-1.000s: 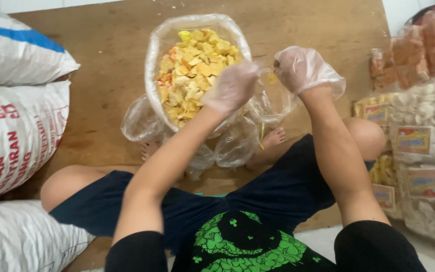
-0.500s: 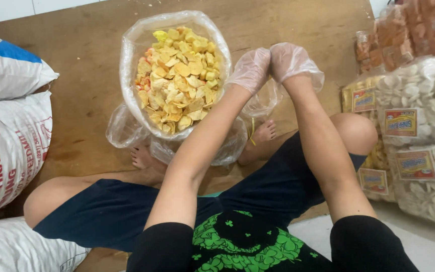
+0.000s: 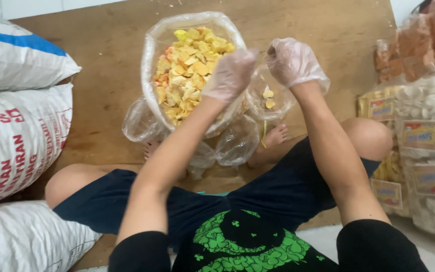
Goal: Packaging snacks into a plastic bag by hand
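Head view showed the small clear bag, two chips inside, pinched open between my gloved left hand and right hand. Just left of my grip stood the big chip sack; a slipping glove could have dropped the bag and spilled chips.

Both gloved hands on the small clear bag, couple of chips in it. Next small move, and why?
Probably dip the left hand back into the big bag of yellow chips for another scoop. The small clear bag that both hands pinch at the mouth holds only two or three pieces. The right hand can likely keep it open alone, right beside the big bag's rim.
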